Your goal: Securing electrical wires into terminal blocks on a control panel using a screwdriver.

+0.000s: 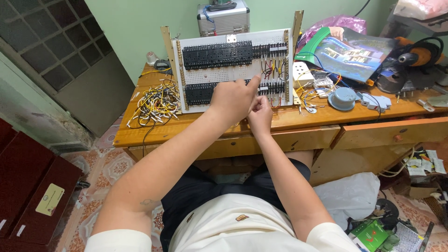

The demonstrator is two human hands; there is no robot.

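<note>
Far left on the wooden desk (140, 133): loose bundle of yellow/white/black wires (156, 103), just beside the panel. Centre: white perforated wiring board (224, 74) standing upright, two rows of black terminal blocks (217, 54), short red/yellow/black jumpers at its right end. Left hand (232, 99) is raised in front of the board's lower row, fingers curled loosely, index fingertip up vs. the lower terminals; can't tell if it pinches anything. Right hand (260, 114) sits just below and touching it, fingers bunched, nearly closed; contents hidden. Right of board: white socket box (302, 72), more wires, round blue-grey disc (342, 98), glossy booklet (347, 53).
</note>
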